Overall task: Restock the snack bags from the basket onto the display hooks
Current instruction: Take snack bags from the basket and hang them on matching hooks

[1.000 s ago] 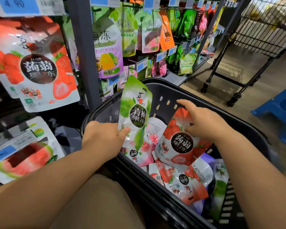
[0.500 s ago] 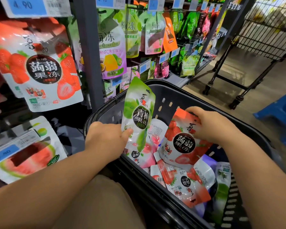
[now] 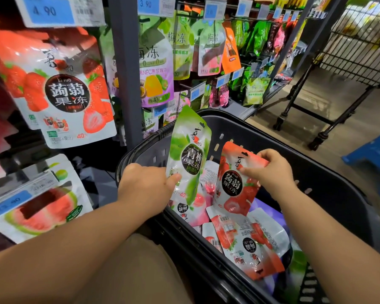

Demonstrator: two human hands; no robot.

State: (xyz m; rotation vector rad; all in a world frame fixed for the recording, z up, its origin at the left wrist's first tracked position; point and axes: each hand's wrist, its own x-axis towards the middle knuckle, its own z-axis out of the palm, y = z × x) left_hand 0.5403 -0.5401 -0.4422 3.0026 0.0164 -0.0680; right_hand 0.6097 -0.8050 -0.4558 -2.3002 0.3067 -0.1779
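My left hand (image 3: 146, 186) grips a green plum jelly bag (image 3: 189, 150) by its lower edge and holds it upright over the black basket (image 3: 329, 178). My right hand (image 3: 270, 170) pinches the top right edge of a red strawberry jelly bag (image 3: 235, 185), lifted partly out of the basket. Several more jelly bags (image 3: 248, 242) lie loose in the basket. On the display hooks at the left hang a strawberry bag (image 3: 64, 93) and, below it, a watermelon bag (image 3: 42, 205).
A grey shelf upright (image 3: 124, 69) divides the hook sections; more bags (image 3: 156, 69) hang to its right under blue price tags (image 3: 51, 10). A black wire cart (image 3: 358, 44) stands at the far right and a blue stool (image 3: 375, 154) sits on the floor beside the basket.
My right hand closed on the strawberry bag and lifted it up out of the pile. My left hand has stayed on the green bag, nearly still.
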